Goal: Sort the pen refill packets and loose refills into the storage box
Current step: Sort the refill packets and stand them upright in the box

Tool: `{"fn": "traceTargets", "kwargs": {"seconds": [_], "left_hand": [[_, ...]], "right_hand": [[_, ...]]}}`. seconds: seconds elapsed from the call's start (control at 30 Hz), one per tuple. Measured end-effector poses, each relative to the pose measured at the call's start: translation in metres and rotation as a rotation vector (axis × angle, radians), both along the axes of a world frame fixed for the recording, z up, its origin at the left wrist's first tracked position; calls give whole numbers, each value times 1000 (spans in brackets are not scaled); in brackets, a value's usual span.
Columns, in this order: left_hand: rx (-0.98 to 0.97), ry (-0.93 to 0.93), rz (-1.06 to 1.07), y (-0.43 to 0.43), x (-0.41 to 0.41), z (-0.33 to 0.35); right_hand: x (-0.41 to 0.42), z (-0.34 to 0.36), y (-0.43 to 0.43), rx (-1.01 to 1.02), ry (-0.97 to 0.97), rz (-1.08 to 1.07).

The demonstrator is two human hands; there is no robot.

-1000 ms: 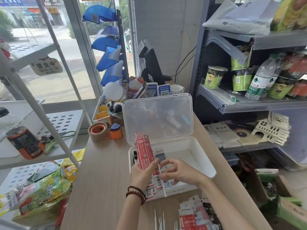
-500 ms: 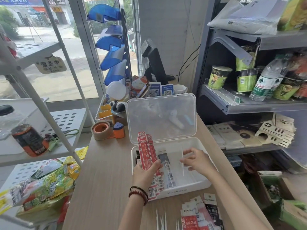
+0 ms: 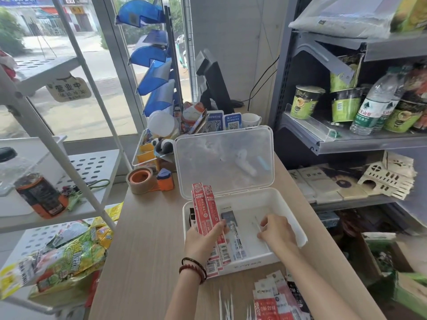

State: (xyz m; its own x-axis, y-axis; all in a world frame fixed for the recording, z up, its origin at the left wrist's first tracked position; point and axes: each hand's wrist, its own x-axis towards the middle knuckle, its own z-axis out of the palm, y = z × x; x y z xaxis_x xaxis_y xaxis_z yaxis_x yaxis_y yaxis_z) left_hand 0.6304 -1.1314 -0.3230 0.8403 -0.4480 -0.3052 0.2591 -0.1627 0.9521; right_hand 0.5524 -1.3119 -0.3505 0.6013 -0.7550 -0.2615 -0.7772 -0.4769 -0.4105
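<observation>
A white storage box [image 3: 286, 205] stands on the wooden counter with its clear lid [image 3: 224, 160] propped upright. My left hand [image 3: 203, 241] grips several long red refill packets [image 3: 205, 211], standing tilted at the box's left side. Inside the box, my right hand [image 3: 276, 230] pinches a thin white loose refill [image 3: 257, 221] above the floor on the right. A clear packet [image 3: 235, 236] lies in the middle of the box. More packets [image 3: 277, 299] and loose white refills [image 3: 225, 304] lie on the counter in front of the box.
A tape roll [image 3: 139, 180] and an orange dispenser [image 3: 165, 180] sit behind the box on the left. A clear organiser [image 3: 151, 151] and a till screen [image 3: 211, 82] stand at the back. White racks with snack bags [image 3: 64, 257] flank the left; grey shelving [image 3: 346, 139] lines the right.
My right hand moved from the box's left-middle to its right side and now holds a loose refill low over the floor. The left hand kept hold of the red packets.
</observation>
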Motion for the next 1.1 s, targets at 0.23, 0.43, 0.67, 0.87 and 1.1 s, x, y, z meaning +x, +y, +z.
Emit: {"fn": "traceTargets", "kwargs": {"seconds": [0.23,0.43,0.67,0.87,1.1], "left_hand": [[16,3,-16,1,0,2],[26,-5,1,0,0,1],[-1,9,14,0,-2,2],[5,-11,11,-2,-5,4],[10,-22,-7,-1,-6,6]], "right_hand": [[-2,-4,-2,32,-39,-11],[0,23,13,318,-518,110],[9,38,42,581,-591,237],[14,35,39,598,-615,120],[-2,9,-7,252,-444,5]]}}
